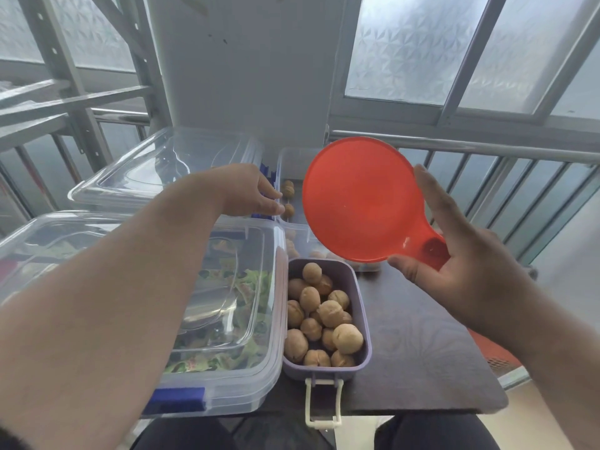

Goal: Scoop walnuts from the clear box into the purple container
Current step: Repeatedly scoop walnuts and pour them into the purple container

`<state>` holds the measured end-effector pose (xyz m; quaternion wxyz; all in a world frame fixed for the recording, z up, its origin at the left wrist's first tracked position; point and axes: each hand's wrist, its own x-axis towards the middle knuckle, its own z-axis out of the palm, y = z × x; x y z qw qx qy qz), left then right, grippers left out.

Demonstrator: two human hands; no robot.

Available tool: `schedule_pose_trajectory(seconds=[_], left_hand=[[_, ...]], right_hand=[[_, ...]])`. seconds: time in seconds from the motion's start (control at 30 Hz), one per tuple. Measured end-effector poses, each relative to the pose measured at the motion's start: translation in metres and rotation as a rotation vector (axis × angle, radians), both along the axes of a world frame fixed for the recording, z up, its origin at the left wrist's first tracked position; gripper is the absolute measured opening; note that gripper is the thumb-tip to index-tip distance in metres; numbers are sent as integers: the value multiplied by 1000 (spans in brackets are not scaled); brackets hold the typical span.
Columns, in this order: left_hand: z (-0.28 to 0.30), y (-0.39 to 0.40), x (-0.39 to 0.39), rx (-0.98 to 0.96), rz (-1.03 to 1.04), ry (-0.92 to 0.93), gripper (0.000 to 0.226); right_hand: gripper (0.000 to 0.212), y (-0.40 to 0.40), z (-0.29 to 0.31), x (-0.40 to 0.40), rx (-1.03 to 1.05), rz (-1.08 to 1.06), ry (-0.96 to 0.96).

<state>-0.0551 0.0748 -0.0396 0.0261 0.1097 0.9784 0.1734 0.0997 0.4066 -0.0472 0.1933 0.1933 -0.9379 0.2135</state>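
The purple container (361,297) sits near the table's front edge, filled with several walnuts (324,319). Behind it stands the clear box (285,164), with a few walnuts (287,189) visible inside; most of it is hidden by the scoop. My right hand (467,264) holds the red scoop (357,203) by its short handle, raised above the clear box with its underside facing me. My left hand (250,193) reaches to the clear box's left rim, fingers resting on its edge.
A large clear lidded box (227,368) with green-patterned contents and a blue latch sits at the left of the purple container. Another clear lid (156,170) lies behind it. The dark table (422,352) ends at the right. A railing and windows stand behind.
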Motion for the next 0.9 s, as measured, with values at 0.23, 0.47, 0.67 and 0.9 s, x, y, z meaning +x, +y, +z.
schedule_pose_trajectory(seconds=[0.23,0.47,0.67,0.9], left_hand=[[2,3,5,-20,-1,6,47],[7,6,11,-58,17,3,55],[17,9,23,-135,31,-8,69],[18,11,22,-149,34,-11,71]], right_hand=[[105,-5,-15,-22,-474,37,-156],[93,-17,-10,-86,-713,-26,-285],[104,-46,0,-158,-572,-94,-338],[116,-75,-6,-226,-80,-235,-278]])
